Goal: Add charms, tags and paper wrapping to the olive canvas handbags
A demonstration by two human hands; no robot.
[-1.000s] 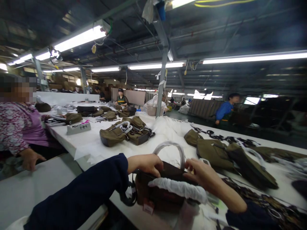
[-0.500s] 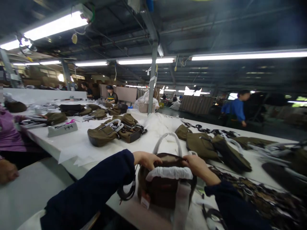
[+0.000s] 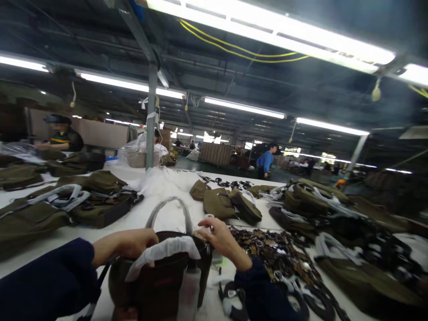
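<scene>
Grip of left hand (image 3: 132,243) cannot be told, right hand (image 3: 219,236) spread, at opposite edges of the bag (image 3: 155,287).

Left arm (image 3: 50,276), navy-sleeved, stretches in from the lower left; left hand (image 3: 135,243), knuckles up, curls left of centre. And the right hand (image 3: 219,236), lower centre, fingers bent and parted, forearm (image 3: 242,258) slanting up-left!

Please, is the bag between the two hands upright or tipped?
Upright: the bag has its top upward, and the far handle arches above it.
</scene>
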